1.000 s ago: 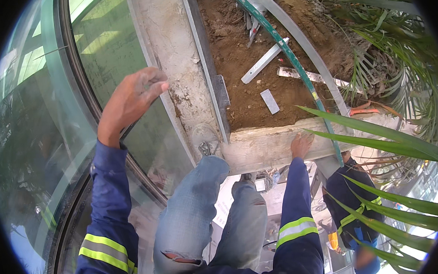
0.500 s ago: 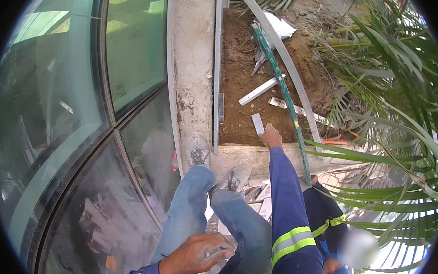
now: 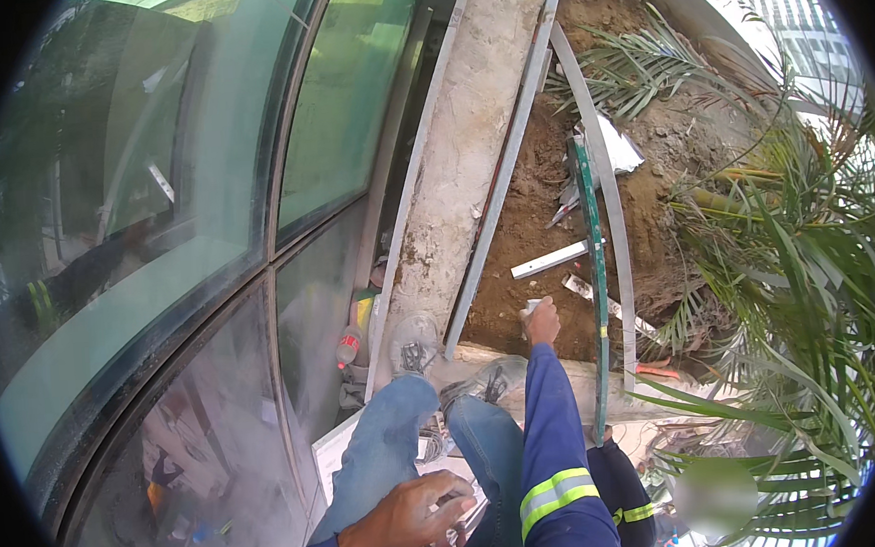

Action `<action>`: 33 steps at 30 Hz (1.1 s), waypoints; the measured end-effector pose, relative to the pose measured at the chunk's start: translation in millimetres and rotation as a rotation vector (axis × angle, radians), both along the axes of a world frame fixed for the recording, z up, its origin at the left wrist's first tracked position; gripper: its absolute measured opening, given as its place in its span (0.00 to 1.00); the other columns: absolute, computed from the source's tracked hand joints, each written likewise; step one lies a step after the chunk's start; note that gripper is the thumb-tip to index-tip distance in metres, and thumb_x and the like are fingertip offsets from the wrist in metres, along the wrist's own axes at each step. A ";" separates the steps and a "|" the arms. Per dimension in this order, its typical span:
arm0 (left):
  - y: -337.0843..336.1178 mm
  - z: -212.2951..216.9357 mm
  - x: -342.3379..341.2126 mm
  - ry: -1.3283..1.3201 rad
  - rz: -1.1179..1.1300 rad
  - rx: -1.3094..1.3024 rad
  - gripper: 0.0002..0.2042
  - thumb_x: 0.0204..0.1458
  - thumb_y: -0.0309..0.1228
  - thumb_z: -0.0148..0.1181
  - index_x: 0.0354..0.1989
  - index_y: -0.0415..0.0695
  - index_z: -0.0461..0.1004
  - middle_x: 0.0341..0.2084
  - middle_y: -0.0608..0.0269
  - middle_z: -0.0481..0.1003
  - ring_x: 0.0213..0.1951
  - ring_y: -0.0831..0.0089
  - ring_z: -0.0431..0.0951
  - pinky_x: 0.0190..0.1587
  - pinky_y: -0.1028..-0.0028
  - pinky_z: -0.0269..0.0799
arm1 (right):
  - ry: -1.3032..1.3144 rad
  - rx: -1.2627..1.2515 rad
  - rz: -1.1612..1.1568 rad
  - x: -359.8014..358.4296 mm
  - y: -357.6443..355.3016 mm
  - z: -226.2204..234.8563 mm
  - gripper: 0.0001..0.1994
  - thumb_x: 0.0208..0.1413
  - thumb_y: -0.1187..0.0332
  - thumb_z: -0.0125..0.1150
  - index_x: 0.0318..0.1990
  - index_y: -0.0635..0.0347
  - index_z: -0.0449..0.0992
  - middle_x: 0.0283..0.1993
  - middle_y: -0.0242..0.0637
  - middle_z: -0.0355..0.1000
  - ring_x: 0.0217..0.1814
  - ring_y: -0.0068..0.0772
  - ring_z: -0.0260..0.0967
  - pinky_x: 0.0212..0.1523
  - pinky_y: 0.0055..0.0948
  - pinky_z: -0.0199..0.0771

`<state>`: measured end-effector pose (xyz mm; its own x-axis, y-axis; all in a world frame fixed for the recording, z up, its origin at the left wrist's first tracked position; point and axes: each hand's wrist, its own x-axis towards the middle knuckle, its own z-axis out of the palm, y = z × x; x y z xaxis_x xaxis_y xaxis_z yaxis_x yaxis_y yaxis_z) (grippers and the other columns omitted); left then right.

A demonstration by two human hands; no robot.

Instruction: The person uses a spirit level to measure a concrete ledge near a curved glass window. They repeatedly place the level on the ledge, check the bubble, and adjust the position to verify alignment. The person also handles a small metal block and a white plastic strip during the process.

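Note:
My right hand (image 3: pixel 542 324) reaches out over the brown soil, its fingers closed round a small pale flat piece (image 3: pixel 532 307). Most of that piece is hidden by the grip. Beyond it a white bar (image 3: pixel 555 258) lies on the soil, and a dirt-stained white bar (image 3: pixel 615 306) rests to the right. A long green bar (image 3: pixel 592 229) crosses the bed beside a curved grey strip (image 3: pixel 610 198). Close to my knees, my left hand (image 3: pixel 412 516) is closed with curled fingers; what it holds, if anything, is hidden.
A concrete ledge (image 3: pixel 451 162) with a grey metal edging (image 3: pixel 507 169) runs along the bed's left side, near glass panels (image 3: pixel 337 99). A plastic bottle (image 3: pixel 349 345) stands by the glass. Palm fronds (image 3: pixel 777 253) crowd the right; another person's dark sleeve (image 3: pixel 621 488) shows below.
The view has swung, so the ledge now slants. My right hand has turned the pale piece, which shows less now. My left hand stays near my knees, fingers still curled.

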<state>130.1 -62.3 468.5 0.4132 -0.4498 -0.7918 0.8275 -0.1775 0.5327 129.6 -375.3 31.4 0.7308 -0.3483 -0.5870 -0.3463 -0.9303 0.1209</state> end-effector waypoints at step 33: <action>5.3 -21.9 27.6 -0.088 0.814 0.204 0.10 0.64 0.36 0.62 0.40 0.41 0.76 0.21 0.70 0.74 0.20 0.88 0.63 0.23 0.81 0.56 | -0.139 0.314 -0.023 255.1 46.9 307.2 0.27 0.49 0.52 0.68 0.46 0.66 0.68 0.44 0.62 0.79 0.48 0.66 0.78 0.50 0.55 0.76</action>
